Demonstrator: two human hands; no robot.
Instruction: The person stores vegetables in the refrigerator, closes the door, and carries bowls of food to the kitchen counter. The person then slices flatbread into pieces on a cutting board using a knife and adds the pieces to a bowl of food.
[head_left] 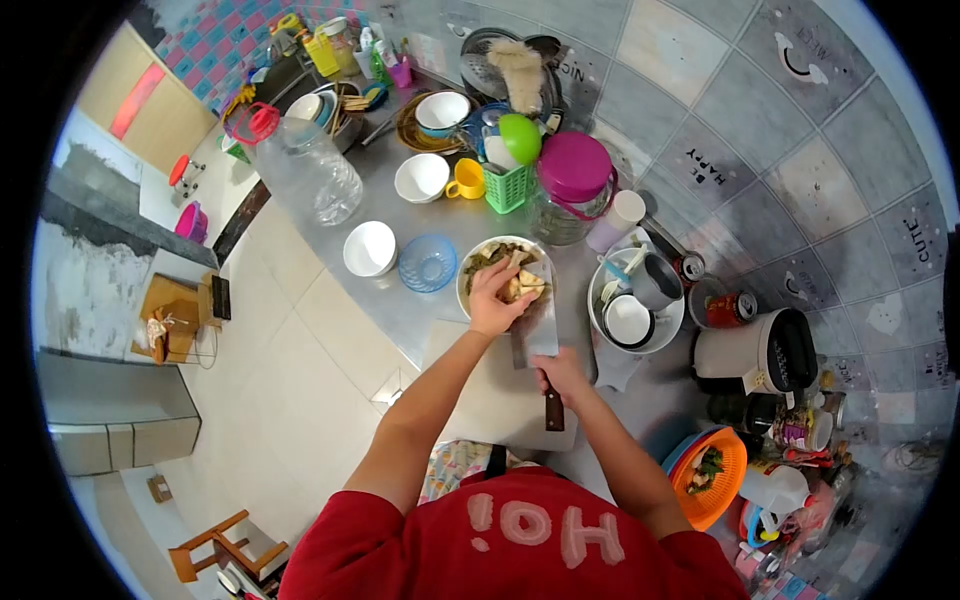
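A white bowl [464, 290] holds pale cut pieces [527, 285] and greenish-brown food [484, 256]. My left hand [493, 296] lies over the bowl, its fingers on the pale pieces beside the blade. My right hand [562, 376] is closed round the dark wooden handle of a cleaver [537, 318], whose wide blade reaches over the bowl's right side. Below the bowl lies a pale cutting board [470, 385]. A blue glass bowl [428, 264] stands just left of the white bowl.
White bowls [370, 249] and a yellow mug [466, 179] stand at the back left. A purple-lidded jar [572, 190] is behind the food bowl. To the right are a basin of dishes [652, 339], a beige container [741, 352] and an orange basket [728, 472]. A tiled wall borders the counter.
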